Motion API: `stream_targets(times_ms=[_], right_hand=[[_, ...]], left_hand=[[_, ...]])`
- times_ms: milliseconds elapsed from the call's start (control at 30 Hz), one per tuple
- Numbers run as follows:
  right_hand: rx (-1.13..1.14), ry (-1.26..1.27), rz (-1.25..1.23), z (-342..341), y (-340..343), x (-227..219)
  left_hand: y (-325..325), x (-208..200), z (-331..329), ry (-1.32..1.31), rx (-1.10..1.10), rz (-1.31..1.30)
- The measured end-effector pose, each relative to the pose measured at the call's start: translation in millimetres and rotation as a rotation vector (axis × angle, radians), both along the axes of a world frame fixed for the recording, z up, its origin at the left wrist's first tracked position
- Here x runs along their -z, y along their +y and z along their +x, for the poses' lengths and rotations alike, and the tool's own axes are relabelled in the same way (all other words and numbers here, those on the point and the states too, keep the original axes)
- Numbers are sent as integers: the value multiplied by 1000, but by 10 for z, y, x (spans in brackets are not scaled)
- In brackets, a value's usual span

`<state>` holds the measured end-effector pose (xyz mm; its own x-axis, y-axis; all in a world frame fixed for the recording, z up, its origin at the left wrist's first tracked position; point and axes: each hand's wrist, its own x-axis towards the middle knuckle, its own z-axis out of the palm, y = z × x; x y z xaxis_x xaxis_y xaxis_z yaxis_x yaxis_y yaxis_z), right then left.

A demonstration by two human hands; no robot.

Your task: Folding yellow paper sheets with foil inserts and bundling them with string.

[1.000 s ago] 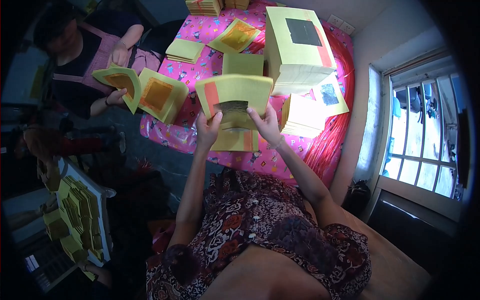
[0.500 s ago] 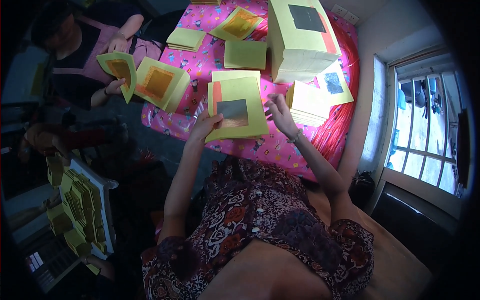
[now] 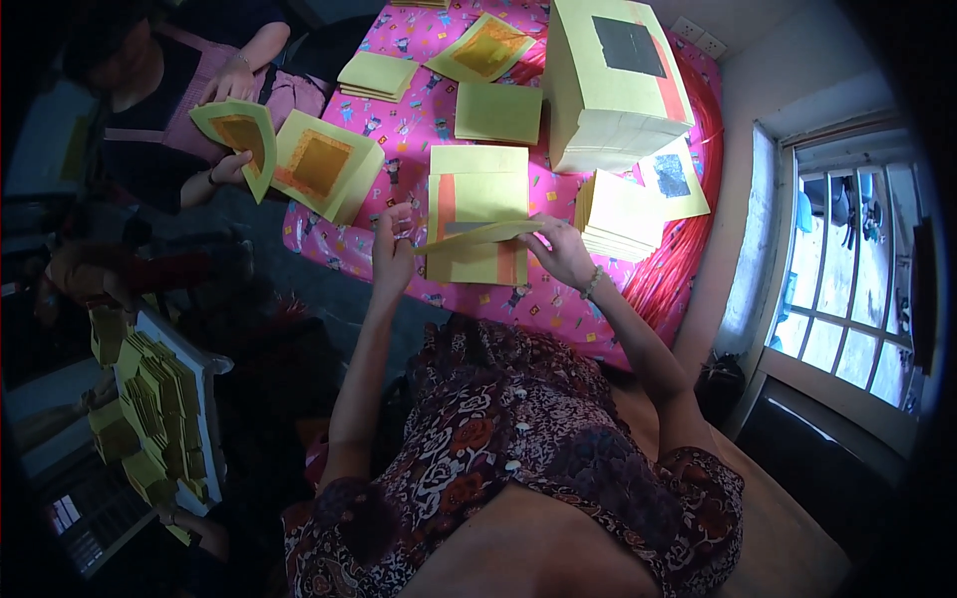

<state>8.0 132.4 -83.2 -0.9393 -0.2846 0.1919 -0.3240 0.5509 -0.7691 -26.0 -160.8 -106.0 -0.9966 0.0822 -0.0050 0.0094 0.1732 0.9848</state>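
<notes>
My right hand (image 3: 560, 251) pinches the right end of a thin sheaf of yellow paper sheets (image 3: 477, 238), seen nearly edge-on. At the sheaf's other end my left hand (image 3: 393, 249) is upright with its fingers apart, close to the paper's edge. Beneath the sheaf lies a pile of yellow sheets (image 3: 478, 269) with a red stripe and a grey patch, the patch mostly covered. More yellow paper (image 3: 478, 159) shows at the pile's far side.
A tall block of yellow paper (image 3: 608, 125) stands at the back right, near a lower stack (image 3: 618, 214) and red strands (image 3: 663, 269). Several paper bundles lie across the pink patterned tablecloth (image 3: 389, 130). At left another person's hand (image 3: 231, 167) holds yellow sheets. A barred window (image 3: 847, 269) is at right.
The sheaf has tipped from facing me to nearly edge-on. My right hand has come in and grasped its right end, while my left hand has let go.
</notes>
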Motion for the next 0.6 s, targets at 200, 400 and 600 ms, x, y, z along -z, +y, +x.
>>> stream_targets(times_ms=[200,400,600], right_hand=[[91,-293,-122,-13,-36,40],[307,-282,-229,61,-191,279],[567,-368,-310,74,-392,180]], left_hand=[[174,-149,90,82,257,-199],[436,-162,41,-75,-11,-185],[434,-61,-12,-9,-19,-375]])
